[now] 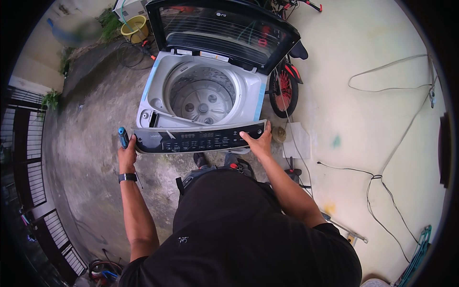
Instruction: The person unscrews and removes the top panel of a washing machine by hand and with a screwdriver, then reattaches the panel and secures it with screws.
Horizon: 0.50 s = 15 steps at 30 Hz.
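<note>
Control panel [201, 137] at the front of a washing machine [251, 91], held by both ends

Left hand [127, 155]: one, curled around a blue-handled screwdriver [124, 137], thumb against the panel's left end. Handle stood above the fist; a thin shaft showed below it. Grip of the concealed fingers could not be told. A dark wristband [127, 177] circled the wrist.

Right hand [259, 143]: one, pinching the panel's right end, thumb stretched over the face, forefinger up along the end edge; the remaining fingers were hidden.

Panel: long, black-faced, with rows of pale markings. It lay across the machine's front edge, between the drum [217, 98] and the wearer's black shirt [258, 225]. Whether it was seated could not be told.

Washing machine: one, pale grey, top-loading, with its dark-framed clear lid [220, 38] raised at the far side.

Surroundings: a bicycle [285, 93] with red spokes stood just right of the machine; a yellow bucket [134, 28] was beyond its far left corner. Stained concrete floor [91, 119] ran left to a barred gate [36, 178]. Cables [377, 177] hung across a pale wall [344, 129] at right.
</note>
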Available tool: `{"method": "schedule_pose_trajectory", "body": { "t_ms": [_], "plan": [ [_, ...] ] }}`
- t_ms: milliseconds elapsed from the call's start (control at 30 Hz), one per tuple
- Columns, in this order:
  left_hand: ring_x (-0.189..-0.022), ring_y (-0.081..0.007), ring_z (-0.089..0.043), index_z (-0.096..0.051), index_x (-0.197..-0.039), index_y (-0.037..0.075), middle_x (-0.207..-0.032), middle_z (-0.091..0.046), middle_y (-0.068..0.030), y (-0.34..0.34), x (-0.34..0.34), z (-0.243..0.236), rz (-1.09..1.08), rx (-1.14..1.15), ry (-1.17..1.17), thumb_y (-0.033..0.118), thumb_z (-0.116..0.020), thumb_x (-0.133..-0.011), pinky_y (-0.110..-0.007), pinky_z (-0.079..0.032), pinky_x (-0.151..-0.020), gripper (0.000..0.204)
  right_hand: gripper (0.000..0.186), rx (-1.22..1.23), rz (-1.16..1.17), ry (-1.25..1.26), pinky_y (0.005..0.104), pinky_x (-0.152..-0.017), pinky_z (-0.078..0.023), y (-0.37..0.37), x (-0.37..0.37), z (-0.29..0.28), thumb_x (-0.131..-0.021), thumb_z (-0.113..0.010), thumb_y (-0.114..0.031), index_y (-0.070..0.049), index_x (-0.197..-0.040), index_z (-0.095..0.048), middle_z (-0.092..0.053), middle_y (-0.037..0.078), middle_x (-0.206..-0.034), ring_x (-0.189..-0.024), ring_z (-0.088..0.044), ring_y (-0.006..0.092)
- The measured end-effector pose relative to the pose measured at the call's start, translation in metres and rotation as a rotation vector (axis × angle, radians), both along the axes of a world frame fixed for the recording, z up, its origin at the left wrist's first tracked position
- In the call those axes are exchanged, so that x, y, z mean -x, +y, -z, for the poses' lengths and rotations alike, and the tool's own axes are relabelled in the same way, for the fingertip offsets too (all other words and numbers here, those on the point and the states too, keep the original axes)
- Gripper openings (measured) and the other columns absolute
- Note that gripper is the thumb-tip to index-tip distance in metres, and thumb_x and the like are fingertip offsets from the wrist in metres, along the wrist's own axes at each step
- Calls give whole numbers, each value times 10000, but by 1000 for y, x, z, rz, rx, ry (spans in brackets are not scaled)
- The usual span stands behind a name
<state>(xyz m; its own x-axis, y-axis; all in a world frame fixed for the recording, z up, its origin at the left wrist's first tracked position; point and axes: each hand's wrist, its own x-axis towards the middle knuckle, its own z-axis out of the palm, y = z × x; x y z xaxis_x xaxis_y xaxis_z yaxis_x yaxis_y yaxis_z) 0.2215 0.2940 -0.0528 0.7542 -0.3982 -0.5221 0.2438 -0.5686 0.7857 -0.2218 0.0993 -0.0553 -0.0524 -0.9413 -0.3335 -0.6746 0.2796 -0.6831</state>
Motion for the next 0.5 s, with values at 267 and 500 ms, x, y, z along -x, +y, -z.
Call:
{"method": "schedule_pose_trajectory", "body": {
  "t_ms": [267, 500],
  "plan": [
    [-408, -50, -351, -552, -737, 194, -553, -439, 85, 2, -6, 8, -13, 16, 49, 479, -791, -889, -250, -213, -404, 402, 877, 590, -514, 326, 472, -1068, -414, 35, 19, -16, -794, -836, -299, -109, -1533, -403, -440, 215, -1387, -1262, -469, 389],
    [-409, -63, -379, -514, -717, 194, -551, -453, 68, 4, -6, 5, 11, -33, 25, 510, -810, -863, -250, -227, -401, 457, 527, 465, -1100, 94, 369, -861, -517, 54, 12, -13, -891, -697, -153, -187, -1409, -606, -610, 60, -1000, -913, -628, 262]
  ]
}}
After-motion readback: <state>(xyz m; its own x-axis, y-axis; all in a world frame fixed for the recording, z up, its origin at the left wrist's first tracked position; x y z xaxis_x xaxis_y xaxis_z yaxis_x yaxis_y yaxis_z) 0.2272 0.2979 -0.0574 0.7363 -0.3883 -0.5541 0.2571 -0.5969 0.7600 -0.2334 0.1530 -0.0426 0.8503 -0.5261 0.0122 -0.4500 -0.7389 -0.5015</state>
